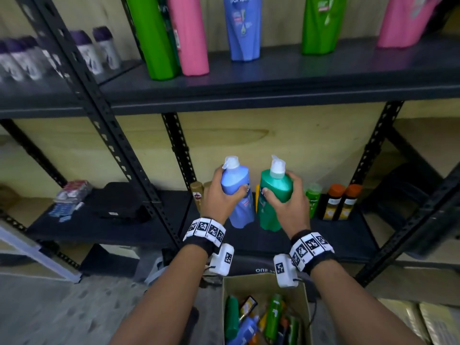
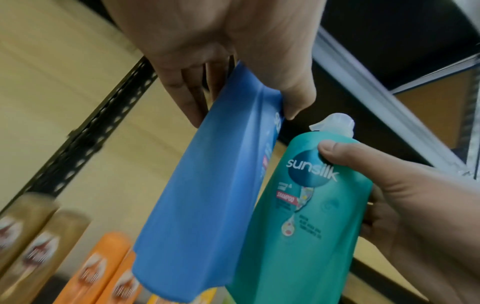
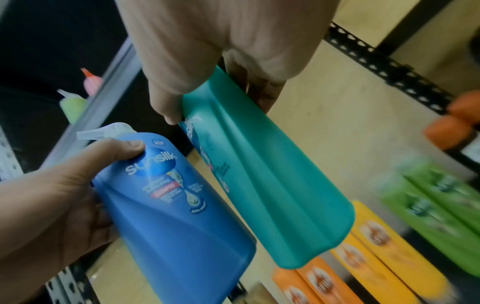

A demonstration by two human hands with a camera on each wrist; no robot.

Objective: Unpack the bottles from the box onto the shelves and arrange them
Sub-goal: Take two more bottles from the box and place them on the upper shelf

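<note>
Nearest me, the open cardboard box (image 1: 305, 298) is sitting on the floor, still holding several bottles. Above it, my left hand (image 1: 219, 195) is gripping the blue plastic shampoo bottle (image 1: 237, 192) by its shoulder, and my right hand (image 1: 286, 197) is clasping the teal plastic shampoo bottle (image 1: 272, 200) likewise, both upright, side by side. Beyond them the dark lower shelf (image 1: 348, 235) is carrying small bottles. I should be keeping both bottles vertical, then setting them on bare shelf, labels facing out.

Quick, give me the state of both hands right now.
Left hand: grips the blue bottle near its top.
Right hand: grips the teal bottle near its top.
</note>
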